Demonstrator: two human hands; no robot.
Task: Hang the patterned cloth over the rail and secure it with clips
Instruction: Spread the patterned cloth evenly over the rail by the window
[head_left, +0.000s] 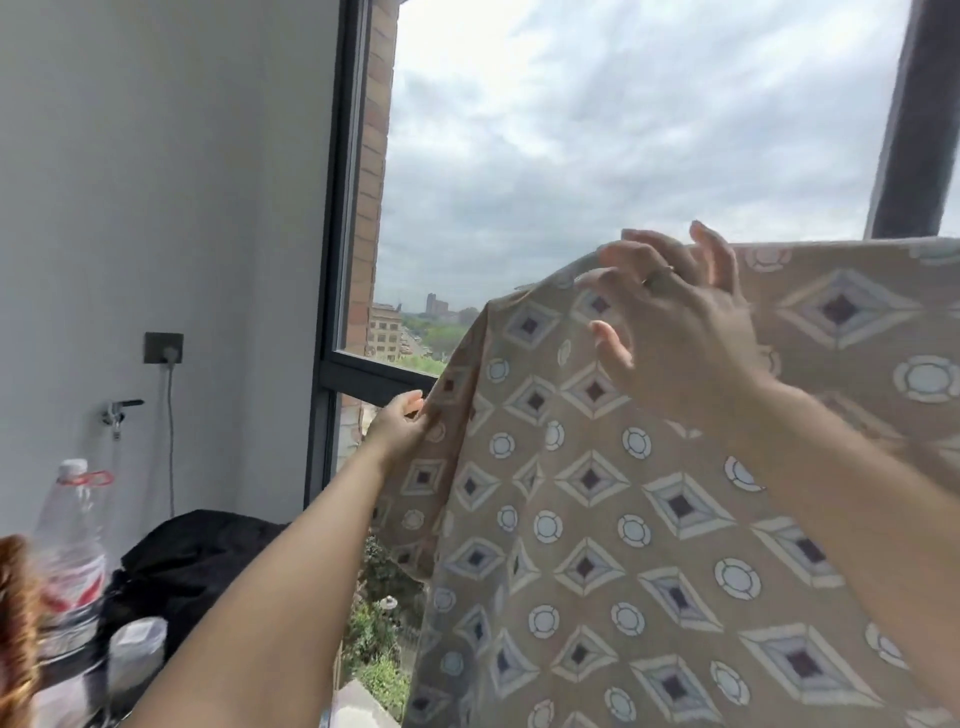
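Tan cotton cloth with diamond and ring print (623, 519) hangs draped in front of the window (519, 156), top fold at right-hand height. Left hand (400, 428) pinches its left edge; right hand (670, 322) is motion-blurred at the top fold, fingers spread, grip unclear.

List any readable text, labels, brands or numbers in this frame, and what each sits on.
No text can be read anywhere in this frame.
plastic bottle: red and white label, print too blurred to read.
patterned cloth: only diamonds and circles, no lettering.
wall socket: no marking visible.
distant buildings: too small to show any signs.
ring on the right hand: no engraving discernible.
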